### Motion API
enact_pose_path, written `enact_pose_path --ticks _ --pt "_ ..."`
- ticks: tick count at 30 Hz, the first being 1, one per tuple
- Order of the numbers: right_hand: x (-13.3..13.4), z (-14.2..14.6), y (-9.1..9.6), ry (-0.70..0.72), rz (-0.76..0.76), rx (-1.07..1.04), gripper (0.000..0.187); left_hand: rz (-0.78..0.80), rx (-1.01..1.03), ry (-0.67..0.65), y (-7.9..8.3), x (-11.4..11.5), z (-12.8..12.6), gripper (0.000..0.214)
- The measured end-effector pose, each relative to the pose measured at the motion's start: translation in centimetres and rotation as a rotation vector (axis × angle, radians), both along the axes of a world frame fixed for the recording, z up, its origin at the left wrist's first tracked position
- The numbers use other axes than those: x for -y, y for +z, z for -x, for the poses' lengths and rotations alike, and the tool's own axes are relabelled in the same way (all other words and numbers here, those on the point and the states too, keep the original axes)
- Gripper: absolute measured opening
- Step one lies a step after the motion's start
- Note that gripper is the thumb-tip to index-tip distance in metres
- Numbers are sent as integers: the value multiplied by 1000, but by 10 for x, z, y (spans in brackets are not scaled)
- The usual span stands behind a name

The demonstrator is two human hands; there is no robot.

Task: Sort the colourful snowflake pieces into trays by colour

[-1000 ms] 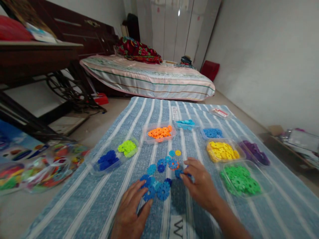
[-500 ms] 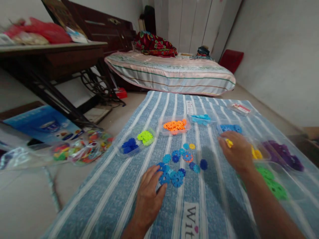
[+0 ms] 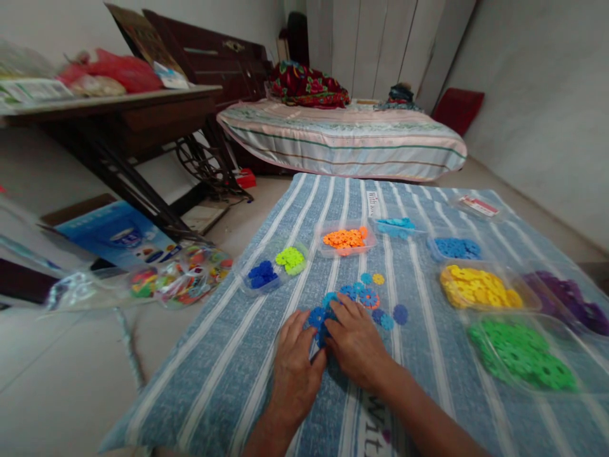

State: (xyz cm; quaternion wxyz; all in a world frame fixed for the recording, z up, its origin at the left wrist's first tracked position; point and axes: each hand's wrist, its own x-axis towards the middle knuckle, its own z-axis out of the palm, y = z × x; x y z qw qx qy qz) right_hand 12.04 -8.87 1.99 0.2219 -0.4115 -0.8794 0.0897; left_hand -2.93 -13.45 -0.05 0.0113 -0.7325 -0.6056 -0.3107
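My left hand (image 3: pixel 295 365) rests on the cloth at the near left of a loose cluster of flat, notched plastic discs. Its fingers are stretched out at the edge of some blue discs (image 3: pixel 316 317), thumb apart. Over the same cluster lies my right hand (image 3: pixel 359 343), fingers spread and bent down onto the blue discs; what is under its fingertips is partly hidden. Beyond the hands lie a blue disc with an orange one beneath it (image 3: pixel 370 298), a small yellow-orange disc (image 3: pixel 378 279) and a dark blue disc (image 3: pixel 400 314).
Clear boxes hold discs by colour: dark blue (image 3: pixel 262 274), lime (image 3: pixel 290 259), orange (image 3: pixel 346 238), light blue (image 3: pixel 396 227), blue (image 3: pixel 457 248), yellow (image 3: pixel 480 289), green (image 3: pixel 523 355), purple (image 3: pixel 564 298). A striped cloth (image 3: pixel 228 362) covers the table. A bed (image 3: pixel 342 143) stands behind.
My right hand has moved left from over the yellow box to the blue discs beside my left hand. The yellow and green boxes now show more fully. The view has shifted slightly left.
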Motion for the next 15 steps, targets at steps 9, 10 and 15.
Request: enact_pose_path --ticks 9,10,15 --pt "-2 -5 3 -80 196 -291 9 64 66 -24 6 -1 1 18" --pt "-5 -8 6 -99 229 -337 8 63 58 -27 6 -1 1 20" --pt "-36 -62 32 -286 156 -452 14 22 16 -13 1 -2 1 19"
